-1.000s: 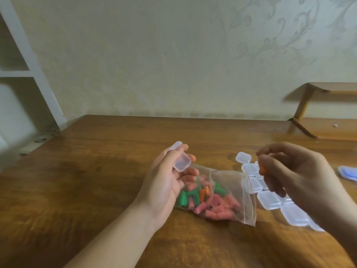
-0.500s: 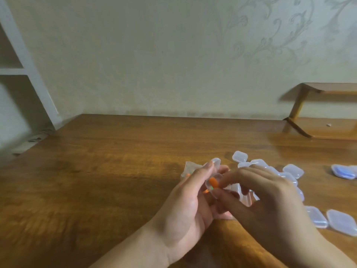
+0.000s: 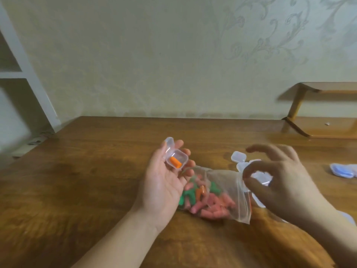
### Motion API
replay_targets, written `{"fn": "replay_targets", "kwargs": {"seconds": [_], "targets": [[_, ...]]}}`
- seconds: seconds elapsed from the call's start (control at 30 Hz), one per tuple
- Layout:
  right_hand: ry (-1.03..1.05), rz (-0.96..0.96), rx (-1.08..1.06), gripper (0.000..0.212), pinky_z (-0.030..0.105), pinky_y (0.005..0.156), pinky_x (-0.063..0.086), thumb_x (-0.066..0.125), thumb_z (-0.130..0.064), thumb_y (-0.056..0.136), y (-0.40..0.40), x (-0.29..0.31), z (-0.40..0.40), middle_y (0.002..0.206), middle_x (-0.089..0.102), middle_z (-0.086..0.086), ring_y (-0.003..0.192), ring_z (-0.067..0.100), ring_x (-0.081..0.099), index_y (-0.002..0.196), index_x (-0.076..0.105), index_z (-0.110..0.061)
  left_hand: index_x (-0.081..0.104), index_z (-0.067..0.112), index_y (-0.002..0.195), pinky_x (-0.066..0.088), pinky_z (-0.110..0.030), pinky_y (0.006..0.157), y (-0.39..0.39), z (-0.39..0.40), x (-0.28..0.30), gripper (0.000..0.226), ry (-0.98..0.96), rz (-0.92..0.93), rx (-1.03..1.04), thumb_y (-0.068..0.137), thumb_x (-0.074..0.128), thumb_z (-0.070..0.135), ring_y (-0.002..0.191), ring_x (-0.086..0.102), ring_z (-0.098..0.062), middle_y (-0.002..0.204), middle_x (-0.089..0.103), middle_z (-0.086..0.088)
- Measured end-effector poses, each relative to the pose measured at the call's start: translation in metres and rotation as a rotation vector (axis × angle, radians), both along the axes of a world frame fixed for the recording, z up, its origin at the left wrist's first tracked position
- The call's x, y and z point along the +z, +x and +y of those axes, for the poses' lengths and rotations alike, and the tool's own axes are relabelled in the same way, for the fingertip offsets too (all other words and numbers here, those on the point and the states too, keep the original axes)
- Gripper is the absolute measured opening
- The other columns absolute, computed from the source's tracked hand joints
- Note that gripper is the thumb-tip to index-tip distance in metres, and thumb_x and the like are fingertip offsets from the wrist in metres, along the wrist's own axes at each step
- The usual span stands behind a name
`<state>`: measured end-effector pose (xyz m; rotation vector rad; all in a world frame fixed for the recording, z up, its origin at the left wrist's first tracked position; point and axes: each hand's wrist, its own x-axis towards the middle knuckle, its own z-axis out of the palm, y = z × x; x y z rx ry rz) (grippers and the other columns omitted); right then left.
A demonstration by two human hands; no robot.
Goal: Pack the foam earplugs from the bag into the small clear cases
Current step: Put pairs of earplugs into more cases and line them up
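Observation:
My left hand lies palm up and holds a small clear case on its fingers, lid hinged open. One orange earplug lies inside the case. Below and to the right, a clear zip bag with several pink, green and orange earplugs rests on the wooden table. My right hand hovers over the bag's open right end with fingers loosely spread and holds nothing. Several shut clear cases lie behind my right hand, partly hidden by it.
A blue-tinted case lies near the table's right edge. A low wooden shelf stands at the back right against the wall. A white shelf unit stands at the far left.
My right hand put the orange earplug into the case, let go and drew back to the right over the bag. The left hand lifted the open case up and left.

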<state>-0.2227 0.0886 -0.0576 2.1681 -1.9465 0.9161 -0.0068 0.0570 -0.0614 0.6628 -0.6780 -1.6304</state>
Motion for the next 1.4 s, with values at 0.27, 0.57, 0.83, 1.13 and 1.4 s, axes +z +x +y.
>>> {"fn": "replay_targets", "kwargs": {"seconds": [0.27,0.57,0.83,1.13,1.4], "targets": [[0.282,0.279,0.102,0.035,0.045,0.106,0.027,0.042,-0.024,0.071,0.020,-0.022,-0.017,0.155,-0.011,-0.025,0.147,0.022,0.000,0.086,0.072,-0.015,0.066,0.014,0.116,0.048,-0.034,0.085,-0.007,-0.005,-0.008,0.054,0.060,-0.070,0.076,0.074,0.059,0.048,0.089,0.060,-0.020,0.099,0.064,-0.008],[0.286,0.248,0.134,0.023,0.050,0.099,0.040,0.070,-0.010,0.065,0.037,-0.013,-0.015,0.157,0.011,-0.006,0.141,0.025,0.010,0.063,0.056,-0.028,0.067,0.018,0.112,0.049,-0.034,0.084,-0.009,-0.004,-0.008,0.052,0.059,-0.111,0.069,0.071,0.059,0.049,0.092,0.060,-0.021,0.101,0.064,-0.008],[0.290,0.493,0.074,0.018,0.046,0.102,0.034,0.075,-0.040,0.071,0.033,-0.013,-0.021,0.161,0.014,-0.010,0.149,0.026,0.005,0.076,0.060,-0.031,0.068,0.017,0.110,0.050,-0.032,0.080,-0.011,-0.004,-0.009,0.049,0.040,-0.123,0.070,0.074,0.058,0.048,0.085,0.059,-0.020,0.094,0.065,-0.007],[0.119,0.125,0.184,0.023,0.047,0.094,0.045,0.064,-0.028,0.070,0.022,-0.025,-0.020,0.141,0.047,-0.016,0.135,0.020,0.036,0.089,0.077,-0.025,0.068,0.016,0.113,0.047,-0.035,0.083,-0.009,-0.002,-0.010,0.051,0.008,-0.148,0.071,0.075,0.058,0.048,0.088,0.058,-0.022,0.096,0.065,-0.008],[0.165,-0.340,0.161,0.024,0.010,0.081,0.045,0.070,-0.018,0.085,-0.008,0.019,0.007,0.099,0.066,-0.039,0.095,-0.018,0.058,0.083,0.074,-0.042,0.067,0.013,0.112,0.049,-0.033,0.083,-0.005,-0.001,-0.007,0.051,-0.049,-0.156,0.078,0.075,0.059,0.047,0.085,0.060,-0.020,0.095,0.064,-0.009]]}}
